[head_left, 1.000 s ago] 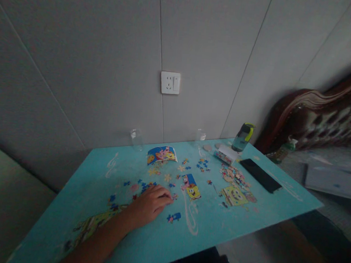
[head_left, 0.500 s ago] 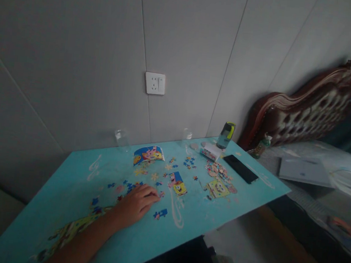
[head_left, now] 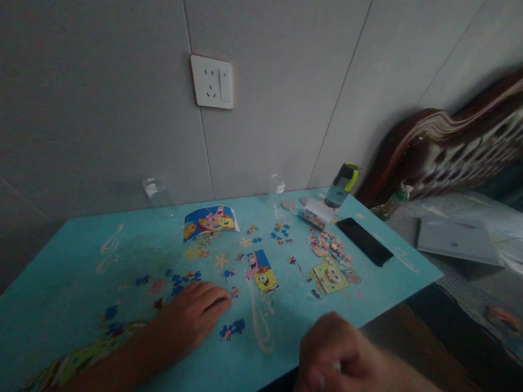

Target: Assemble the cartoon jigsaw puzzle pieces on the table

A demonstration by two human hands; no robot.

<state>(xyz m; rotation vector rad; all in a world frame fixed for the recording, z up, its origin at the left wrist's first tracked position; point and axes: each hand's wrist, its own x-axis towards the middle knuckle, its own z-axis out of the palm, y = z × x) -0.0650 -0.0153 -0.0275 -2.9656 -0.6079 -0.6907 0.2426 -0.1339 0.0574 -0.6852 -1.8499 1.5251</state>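
Note:
My left hand (head_left: 191, 318) lies flat on the turquoise table (head_left: 76, 265), fingers stretched out over loose blue puzzle pieces (head_left: 176, 277). A small joined cluster (head_left: 231, 329) lies just right of its fingertips. My right hand (head_left: 342, 368) hovers at the table's near edge, blurred, fingers curled downward; whether it holds anything I cannot make out. A joined cartoon piece (head_left: 261, 272) lies in the middle, another cartoon section (head_left: 330, 276) to the right, and a picture sheet (head_left: 211, 219) at the back.
A black phone (head_left: 364, 241), a small box (head_left: 317, 214) and a bottle with a yellow-green cap (head_left: 342, 185) stand at the back right. Two clear glasses (head_left: 154, 191) are near the wall. A bed with a dark headboard (head_left: 467, 147) is to the right.
My right hand has come into view at the table's near edge. The view has swung down and toward the table. My left hand stays flat on the pieces.

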